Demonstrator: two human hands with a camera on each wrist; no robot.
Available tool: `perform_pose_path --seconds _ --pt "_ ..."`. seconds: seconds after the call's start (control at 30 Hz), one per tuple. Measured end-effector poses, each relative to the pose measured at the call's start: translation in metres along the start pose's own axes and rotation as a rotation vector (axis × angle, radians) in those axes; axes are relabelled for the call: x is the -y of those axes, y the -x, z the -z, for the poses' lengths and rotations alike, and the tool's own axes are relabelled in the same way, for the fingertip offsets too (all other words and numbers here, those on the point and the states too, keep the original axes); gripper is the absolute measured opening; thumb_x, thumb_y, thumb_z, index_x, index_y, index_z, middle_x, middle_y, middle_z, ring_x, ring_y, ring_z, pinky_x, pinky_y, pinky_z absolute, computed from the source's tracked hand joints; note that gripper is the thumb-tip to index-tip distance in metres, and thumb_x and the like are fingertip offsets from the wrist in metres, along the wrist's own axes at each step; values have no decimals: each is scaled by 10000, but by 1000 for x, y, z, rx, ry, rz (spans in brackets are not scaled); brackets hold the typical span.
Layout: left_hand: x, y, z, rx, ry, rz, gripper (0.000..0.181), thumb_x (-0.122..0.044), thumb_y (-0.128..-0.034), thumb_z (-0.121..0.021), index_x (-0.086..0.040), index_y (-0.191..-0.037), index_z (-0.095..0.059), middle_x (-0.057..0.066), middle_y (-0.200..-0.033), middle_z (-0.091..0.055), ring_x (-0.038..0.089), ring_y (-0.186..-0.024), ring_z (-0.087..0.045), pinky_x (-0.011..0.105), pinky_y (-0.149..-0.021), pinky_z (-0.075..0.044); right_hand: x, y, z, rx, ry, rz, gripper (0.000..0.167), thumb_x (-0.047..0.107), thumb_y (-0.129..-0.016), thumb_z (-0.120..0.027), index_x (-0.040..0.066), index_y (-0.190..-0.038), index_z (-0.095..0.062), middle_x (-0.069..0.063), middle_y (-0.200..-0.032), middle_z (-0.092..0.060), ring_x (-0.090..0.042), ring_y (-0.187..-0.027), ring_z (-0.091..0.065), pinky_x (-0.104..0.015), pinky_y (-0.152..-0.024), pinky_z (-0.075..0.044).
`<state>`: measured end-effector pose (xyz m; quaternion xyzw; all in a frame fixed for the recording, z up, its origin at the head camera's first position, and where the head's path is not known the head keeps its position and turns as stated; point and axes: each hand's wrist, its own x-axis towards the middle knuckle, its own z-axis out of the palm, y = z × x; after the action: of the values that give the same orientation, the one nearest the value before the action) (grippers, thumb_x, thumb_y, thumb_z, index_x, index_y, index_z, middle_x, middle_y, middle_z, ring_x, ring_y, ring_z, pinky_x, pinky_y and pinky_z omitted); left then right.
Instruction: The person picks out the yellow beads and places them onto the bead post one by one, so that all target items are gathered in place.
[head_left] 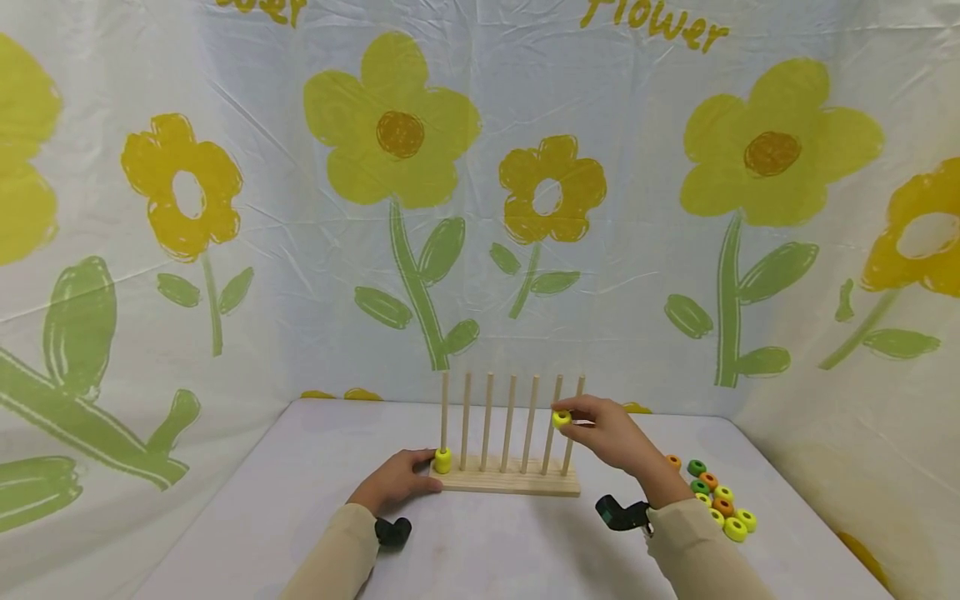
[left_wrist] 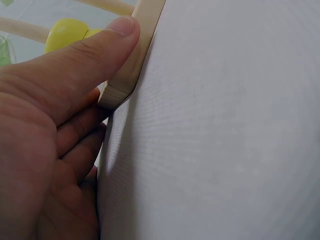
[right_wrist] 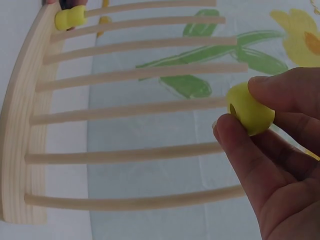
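A wooden rack (head_left: 510, 482) has several upright pegs (head_left: 511, 423) in a row on a flat base. My left hand (head_left: 396, 482) holds the base's left end, thumb along the front edge (left_wrist: 131, 62) and fingers behind. Two yellow beads (right_wrist: 70, 18) are stacked low on the leftmost peg, beside that hand. Between thumb and fingertips my right hand (head_left: 609, 435) pinches another yellow bead (right_wrist: 256, 116), its hole partly showing. That bead is up near the tops of the right-hand pegs, off any peg in the right wrist view.
Loose yellow, orange and green beads, among them a yellow bead (head_left: 735, 529) and a green bead (head_left: 697, 467), lie on the white table (head_left: 480, 550) to the right, beside my right forearm. A flower-printed cloth (head_left: 465, 275) hangs behind the rack and along both sides.
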<state>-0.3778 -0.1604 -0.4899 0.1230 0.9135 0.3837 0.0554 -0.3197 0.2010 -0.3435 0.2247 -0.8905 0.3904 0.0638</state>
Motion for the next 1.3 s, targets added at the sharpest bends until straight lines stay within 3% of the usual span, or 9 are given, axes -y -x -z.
perform_pose_path --seconds 0.17,0.63,0.8,0.97,1.3 --pt "0 1 0 0 -3 -11 800 -500 -751 -781 -145 -1415 -512 135 -1468 -482 406 -1392 -370 610 -1114 -299 8 -6 -2 22 -34 8 323 133 -886 -692 147 -1207 -663 -85 -1242 -640 -292 -1142 -628 -386 -896 -568" --pt "3 0 -1 9 -3 -20 806 -512 -754 -775 -145 -1419 -506 128 -1469 -481 401 -1393 -370 612 -1111 -302 26 -22 -5 47 4 59 357 194 -897 -695 148 -1248 -649 -86 -1250 -643 -268 -1113 -649 -376 -898 -566" --pt "5 0 0 1 -14 -37 802 -519 -752 -773 -153 -1416 -512 124 -1459 -493 400 -1384 -383 612 -1104 -311 33 -28 -4 69 9 94 379 183 -903 -687 118 -1273 -636 -116 -1301 -614 -269 -1127 -644 -371 -913 -560" --pt "6 -2 0 -1 -1 -20 806 -515 -743 -782 -161 -1415 -514 114 -1465 -489 390 -1393 -375 604 -1117 -300 40 -34 -5 86 -16 78 404 198 -908 -682 92 -1292 -621 -117 -1303 -622 -270 -1142 -639 -369 -910 -561" --pt "5 -1 0 -1 -1 -21 802 -509 -743 -785 -161 -1413 -516 124 -1464 -488 403 -1388 -376 617 -1106 -303 53 -46 -14 51 -14 110 365 189 -907 -683 129 -1264 -640 -70 -1268 -634 -256 -1139 -641 -368 -922 -557"
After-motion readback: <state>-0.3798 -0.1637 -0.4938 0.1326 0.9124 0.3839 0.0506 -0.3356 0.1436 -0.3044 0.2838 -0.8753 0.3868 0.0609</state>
